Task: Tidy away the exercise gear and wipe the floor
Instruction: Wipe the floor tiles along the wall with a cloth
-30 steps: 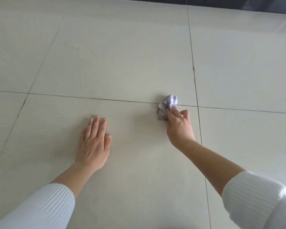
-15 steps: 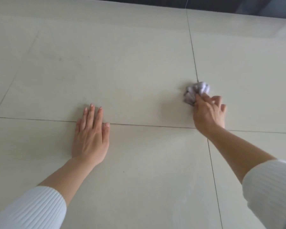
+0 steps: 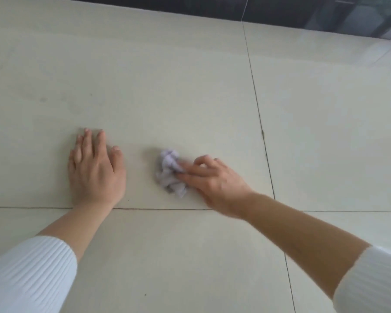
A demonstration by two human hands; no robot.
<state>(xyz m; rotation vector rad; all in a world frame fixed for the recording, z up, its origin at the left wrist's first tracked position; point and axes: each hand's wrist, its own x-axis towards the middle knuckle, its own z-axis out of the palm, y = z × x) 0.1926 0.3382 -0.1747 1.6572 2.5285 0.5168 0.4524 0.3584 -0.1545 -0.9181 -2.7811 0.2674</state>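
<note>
Cloth (image 3: 171, 171), crumpled on the floor (image 3: 167, 86) mid-tile, pinched in the right hand (image 3: 210, 179); soft, light, best gripped bunched on top. Left hand (image 3: 96, 170) flat, fingers spread, bracing.

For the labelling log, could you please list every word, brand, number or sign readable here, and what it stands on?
None: no readable text in the head view.
The crumpled cloth, the white sleeves and the floor tiles are plain.
The dark strip at the top edge is blurred and shows no legible marks.
</note>
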